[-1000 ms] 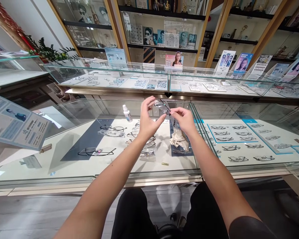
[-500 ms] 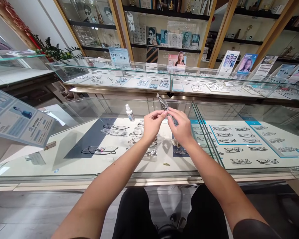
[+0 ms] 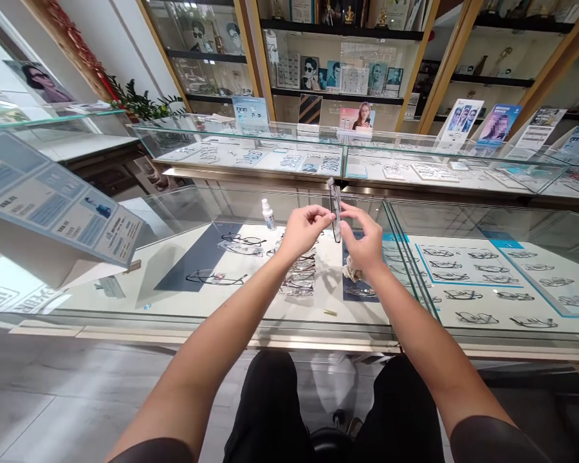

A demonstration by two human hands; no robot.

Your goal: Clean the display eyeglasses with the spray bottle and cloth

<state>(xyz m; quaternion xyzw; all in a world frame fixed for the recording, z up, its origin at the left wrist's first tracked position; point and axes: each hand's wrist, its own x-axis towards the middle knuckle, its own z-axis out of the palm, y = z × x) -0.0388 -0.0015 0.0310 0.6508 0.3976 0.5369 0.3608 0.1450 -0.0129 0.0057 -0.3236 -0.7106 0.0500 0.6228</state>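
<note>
Both my hands are raised over a glass display counter [image 3: 222, 321] and hold a pair of dark-framed glasses [image 3: 336, 212] upright between them. My left hand [image 3: 305, 230] pinches the frame from the left with curled fingers. My right hand [image 3: 364, 238] grips it from the right, fingers bent round the frame. Below the hands, on the counter top, lie a stack of clear-wrapped glasses [image 3: 299, 276] and a crumpled beige cloth [image 3: 353, 270].
A small white spray bottle [image 3: 269, 215] stands on the counter behind my left hand. Loose glasses [image 3: 216, 278] lie on a dark mat at left. A tilted leaflet stand [image 3: 62, 206] sits far left. More glass cases and shelves with pictures stand behind.
The glasses have turned from tilted to nearly upright between my hands. My left hand went from spread fingers to a pinch on the frame. The view has shifted left.
</note>
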